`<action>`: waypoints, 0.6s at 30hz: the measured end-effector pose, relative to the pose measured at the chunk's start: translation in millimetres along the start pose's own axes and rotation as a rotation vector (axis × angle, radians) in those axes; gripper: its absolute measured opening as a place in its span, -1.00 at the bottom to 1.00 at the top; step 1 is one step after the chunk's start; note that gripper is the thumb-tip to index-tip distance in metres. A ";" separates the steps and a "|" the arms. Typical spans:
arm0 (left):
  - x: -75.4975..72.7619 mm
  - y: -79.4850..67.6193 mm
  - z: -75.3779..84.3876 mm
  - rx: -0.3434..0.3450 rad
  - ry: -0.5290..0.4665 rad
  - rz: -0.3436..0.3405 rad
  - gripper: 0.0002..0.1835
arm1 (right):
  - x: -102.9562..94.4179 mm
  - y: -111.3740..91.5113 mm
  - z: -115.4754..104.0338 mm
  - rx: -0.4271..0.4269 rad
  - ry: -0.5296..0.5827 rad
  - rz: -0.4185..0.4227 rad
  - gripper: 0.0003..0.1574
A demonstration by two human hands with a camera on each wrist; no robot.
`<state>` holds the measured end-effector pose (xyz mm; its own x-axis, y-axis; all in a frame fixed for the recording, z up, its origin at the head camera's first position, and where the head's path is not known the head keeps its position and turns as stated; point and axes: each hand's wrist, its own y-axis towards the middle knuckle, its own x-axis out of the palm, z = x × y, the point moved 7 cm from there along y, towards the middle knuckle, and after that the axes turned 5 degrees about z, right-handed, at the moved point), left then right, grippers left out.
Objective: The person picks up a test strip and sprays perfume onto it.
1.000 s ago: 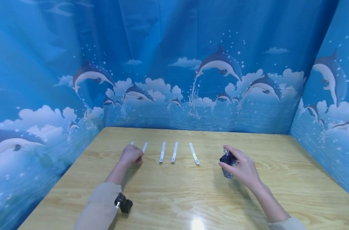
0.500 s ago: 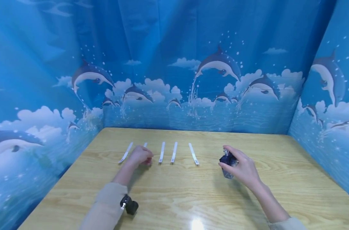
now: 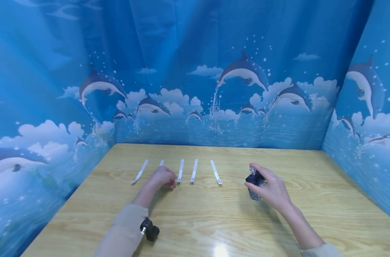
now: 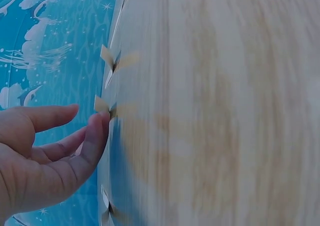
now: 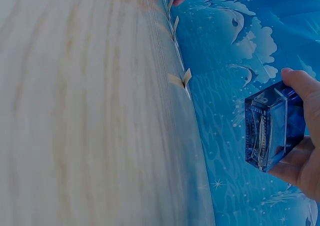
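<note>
My right hand [image 3: 270, 189] holds a dark blue glass perfume bottle [image 3: 254, 192] above the table, index finger on its silver top and thumb at its side. In the right wrist view the faceted base of the bottle [image 5: 265, 131] faces the camera. Over the white paper strips, my left hand [image 3: 163, 177] covers part of the second strip [image 3: 161, 163] and has its fingertips beside the third strip [image 3: 180, 171]. In the left wrist view its thumb and fingers are apart; a fingertip overlaps a strip's raised end [image 4: 102, 104]. Whether they touch, I cannot tell.
On the wooden table [image 3: 195, 214] lie more paper strips: one at the far left [image 3: 139, 172], one right of centre [image 3: 194, 171] and a slanted one [image 3: 215, 172]. A dolphin-print curtain [image 3: 182, 71] stands behind and at the sides. A black device [image 3: 150, 229] sits at the left wrist.
My left hand has moved right along the row, from the first two strips to beside the third, uncovering the leftmost strip. My right hand and the perfume bottle have stayed in place.
</note>
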<state>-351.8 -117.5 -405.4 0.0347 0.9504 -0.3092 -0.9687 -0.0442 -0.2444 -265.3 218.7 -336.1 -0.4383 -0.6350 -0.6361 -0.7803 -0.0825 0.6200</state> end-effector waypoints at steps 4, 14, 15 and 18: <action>4.5 2.7 -2.5 -0.024 -0.001 -0.011 -0.85 | 0.0 -0.7 3.4 0.013 0.002 -0.007 -0.23; 10.9 4.8 -4.6 -0.068 -0.022 -0.011 -0.84 | -0.8 -1.7 5.9 0.003 0.007 -0.004 -0.23; 11.4 4.9 -4.2 -0.070 -0.022 -0.011 -0.83 | -1.0 -1.8 5.7 -0.002 0.007 -0.001 -0.23; 13.0 4.6 -3.0 -0.069 -0.017 -0.016 -0.81 | -1.1 -2.5 5.7 -0.011 0.010 0.007 -0.24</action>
<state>-355.0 -106.2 -413.4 0.0451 0.9563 -0.2888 -0.9488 -0.0494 -0.3120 -265.4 224.0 -339.6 -0.4395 -0.6434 -0.6268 -0.7722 -0.0859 0.6296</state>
